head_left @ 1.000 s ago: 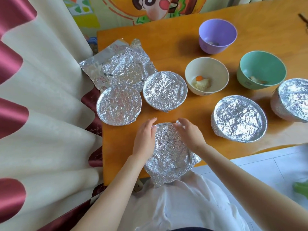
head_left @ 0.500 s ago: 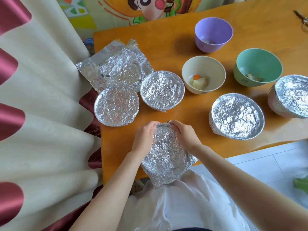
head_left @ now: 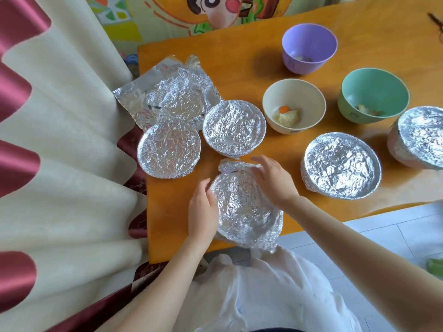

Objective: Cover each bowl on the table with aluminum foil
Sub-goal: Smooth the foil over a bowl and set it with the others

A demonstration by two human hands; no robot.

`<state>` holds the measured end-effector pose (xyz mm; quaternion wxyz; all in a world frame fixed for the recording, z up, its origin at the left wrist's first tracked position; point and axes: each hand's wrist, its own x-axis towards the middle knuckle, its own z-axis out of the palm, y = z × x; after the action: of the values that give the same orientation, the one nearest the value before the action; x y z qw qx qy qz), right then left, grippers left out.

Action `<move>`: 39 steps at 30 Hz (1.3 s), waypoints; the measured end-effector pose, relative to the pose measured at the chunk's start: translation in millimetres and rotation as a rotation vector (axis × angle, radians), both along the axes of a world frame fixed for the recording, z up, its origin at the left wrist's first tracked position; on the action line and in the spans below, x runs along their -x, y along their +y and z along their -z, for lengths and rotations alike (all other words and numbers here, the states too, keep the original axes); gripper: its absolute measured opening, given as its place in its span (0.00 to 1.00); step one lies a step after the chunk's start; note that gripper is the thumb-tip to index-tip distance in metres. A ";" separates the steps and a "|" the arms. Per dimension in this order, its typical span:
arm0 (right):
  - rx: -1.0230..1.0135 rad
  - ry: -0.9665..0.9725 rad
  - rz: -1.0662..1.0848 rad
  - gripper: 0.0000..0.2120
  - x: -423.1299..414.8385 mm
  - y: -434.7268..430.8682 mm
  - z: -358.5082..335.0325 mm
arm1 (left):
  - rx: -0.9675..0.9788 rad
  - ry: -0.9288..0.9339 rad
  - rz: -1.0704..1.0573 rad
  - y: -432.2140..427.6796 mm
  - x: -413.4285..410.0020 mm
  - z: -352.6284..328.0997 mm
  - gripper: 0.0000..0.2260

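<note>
A bowl wrapped in crinkled foil (head_left: 242,207) sits at the table's near edge. My left hand (head_left: 202,209) cups its left side, thumb on the rim. My right hand (head_left: 273,180) lies on its upper right rim with fingers spread. A foil flap sticks up at the far rim. Several other bowls are covered: two at the left (head_left: 169,147) (head_left: 233,128), one to the right (head_left: 340,164), and one at the right edge (head_left: 419,137). A cream bowl (head_left: 278,116), a green bowl (head_left: 374,87) and a purple bowl (head_left: 309,61) stand uncovered with food scraps inside.
Loose crumpled foil sheets (head_left: 167,92) lie at the back left corner of the orange table (head_left: 239,68). A cream and maroon curtain (head_left: 60,152) hangs against the table's left edge. Something dark and thin, like scissors (head_left: 436,22), lies at the far right.
Both hands have left the foil's far edge, where they were pinching it, and moved down to the bowl's sides. The right hand's fingers have spread out.
</note>
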<state>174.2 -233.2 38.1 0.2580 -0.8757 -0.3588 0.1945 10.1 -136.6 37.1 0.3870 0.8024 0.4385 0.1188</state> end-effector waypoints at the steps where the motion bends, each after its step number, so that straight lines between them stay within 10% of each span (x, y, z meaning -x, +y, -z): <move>1: -0.016 -0.008 0.000 0.16 2.1 -4.2 1.4 | 0.000 -0.002 0.004 -2.5 1.9 -0.1 0.15; 13: -0.062 -0.013 -0.042 0.14 5.4 -11.6 7.3 | 0.075 -0.025 0.319 23.9 -39.3 4.1 0.16; 39: -0.026 -0.048 -0.088 0.16 -3.2 -7.6 2.6 | -0.027 -0.112 -0.017 -3.2 -28.1 6.3 0.10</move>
<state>177.4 -240.8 35.4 0.2517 -0.8602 -0.4054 0.1799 38.3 -139.8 30.8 0.3991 0.7958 0.4215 0.1726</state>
